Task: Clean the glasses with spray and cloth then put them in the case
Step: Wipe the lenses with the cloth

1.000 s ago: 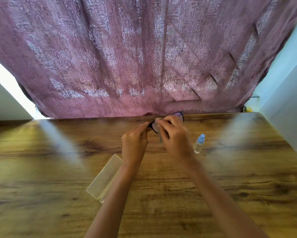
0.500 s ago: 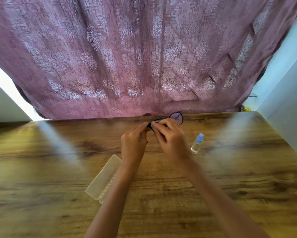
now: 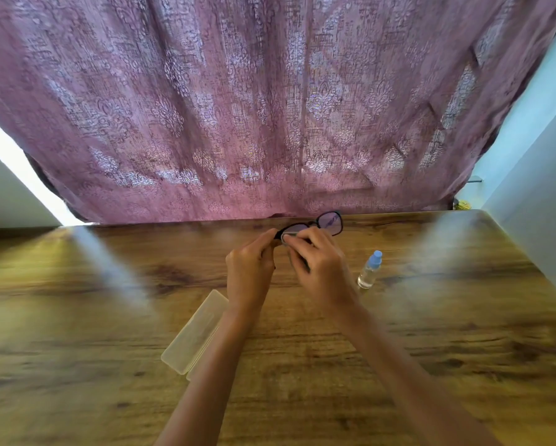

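Fingers of the left hand point(image 3: 249, 272) pinch the glasses point(image 3: 330, 222) by the frame; the right hand point(image 3: 318, 268) fingers pinch a cloth point(image 3: 289, 235) against one lens.

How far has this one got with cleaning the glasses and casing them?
Apparently done: spraying, as the spray bottle stands on the table, out of hand. In hand: wiping; the left hand holds the glasses by one end while the right hand pinches the cloth on a lens. Left: casing them; the case lies by the left forearm with no glasses in it.
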Action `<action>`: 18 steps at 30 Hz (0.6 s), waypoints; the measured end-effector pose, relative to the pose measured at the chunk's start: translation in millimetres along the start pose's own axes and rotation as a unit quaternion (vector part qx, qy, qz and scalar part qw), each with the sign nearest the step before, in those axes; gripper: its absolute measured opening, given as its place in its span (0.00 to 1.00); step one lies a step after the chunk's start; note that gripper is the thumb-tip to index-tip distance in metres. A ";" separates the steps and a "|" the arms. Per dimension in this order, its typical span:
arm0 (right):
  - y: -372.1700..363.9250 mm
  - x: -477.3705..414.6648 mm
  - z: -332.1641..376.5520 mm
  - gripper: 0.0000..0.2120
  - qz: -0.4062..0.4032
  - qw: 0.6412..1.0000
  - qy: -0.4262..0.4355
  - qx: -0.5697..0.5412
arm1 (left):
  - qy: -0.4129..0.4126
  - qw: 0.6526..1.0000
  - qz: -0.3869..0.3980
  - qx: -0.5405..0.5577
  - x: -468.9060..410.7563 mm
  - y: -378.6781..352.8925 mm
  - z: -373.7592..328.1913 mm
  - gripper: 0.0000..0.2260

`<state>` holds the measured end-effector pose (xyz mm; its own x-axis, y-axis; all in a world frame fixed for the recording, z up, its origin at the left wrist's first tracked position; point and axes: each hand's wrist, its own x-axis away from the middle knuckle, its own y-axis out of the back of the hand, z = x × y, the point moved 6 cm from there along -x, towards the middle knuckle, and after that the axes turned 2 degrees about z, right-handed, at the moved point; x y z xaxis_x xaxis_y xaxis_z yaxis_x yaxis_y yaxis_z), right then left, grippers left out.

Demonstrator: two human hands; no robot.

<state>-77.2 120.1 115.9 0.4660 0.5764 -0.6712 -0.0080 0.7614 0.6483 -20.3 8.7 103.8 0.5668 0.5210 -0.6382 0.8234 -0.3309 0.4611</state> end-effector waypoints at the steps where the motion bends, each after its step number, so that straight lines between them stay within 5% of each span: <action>1: -0.1 -2.6 1.4 0.09 -0.002 1.000 0.000 -0.002 | -0.009 1.000 0.001 -0.005 0.5 0.0 -2.0 0.10; 18: 1.4 -9.0 -1.2 0.08 -0.001 1.000 -0.001 -0.002 | -0.023 1.000 -0.018 -0.002 -1.4 0.4 -4.0 0.13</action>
<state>-82.4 116.3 122.4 0.4684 0.5739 -0.6717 -0.0107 0.7639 0.6452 -20.9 11.0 107.4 0.5378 0.4960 -0.6818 0.8431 -0.3091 0.4401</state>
